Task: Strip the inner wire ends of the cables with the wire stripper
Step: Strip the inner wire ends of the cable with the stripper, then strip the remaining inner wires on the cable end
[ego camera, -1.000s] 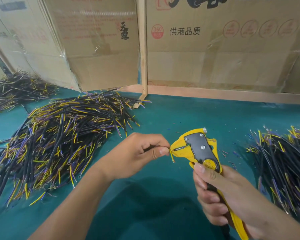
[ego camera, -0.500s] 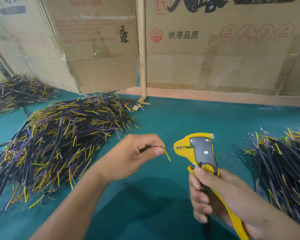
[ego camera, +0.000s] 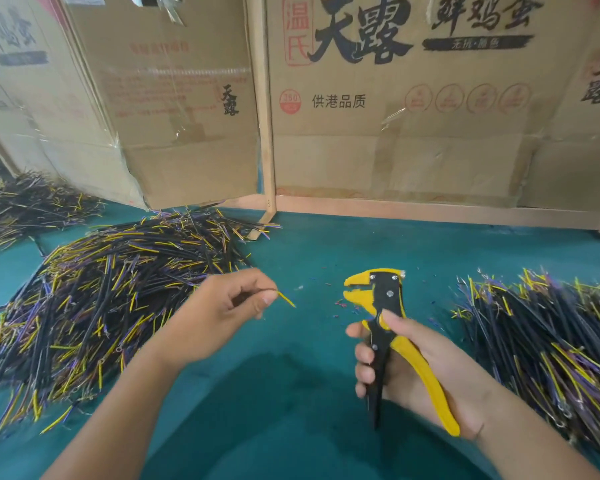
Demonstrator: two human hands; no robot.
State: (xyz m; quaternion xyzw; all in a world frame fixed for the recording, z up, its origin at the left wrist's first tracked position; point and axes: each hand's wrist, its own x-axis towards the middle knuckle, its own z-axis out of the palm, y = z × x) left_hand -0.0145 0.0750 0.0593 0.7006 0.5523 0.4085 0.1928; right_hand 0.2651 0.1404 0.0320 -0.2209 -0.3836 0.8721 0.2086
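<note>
The left hand (ego camera: 219, 308) pinches one cable between thumb and forefinger, its yellow wire end (ego camera: 286, 298) poking out toward the wire stripper (ego camera: 383, 327), apart from it. The right hand (ego camera: 420, 368) grips the stripper's handles, its yellow nose standing parted. On the green bench (ego camera: 319, 258), a large cable heap (ego camera: 111, 299) lies left of the stripper, another pile (ego camera: 548, 341) right of it. Cardboard boxes (ego camera: 395, 116) stand flattened behind it, holding nothing visible.
</note>
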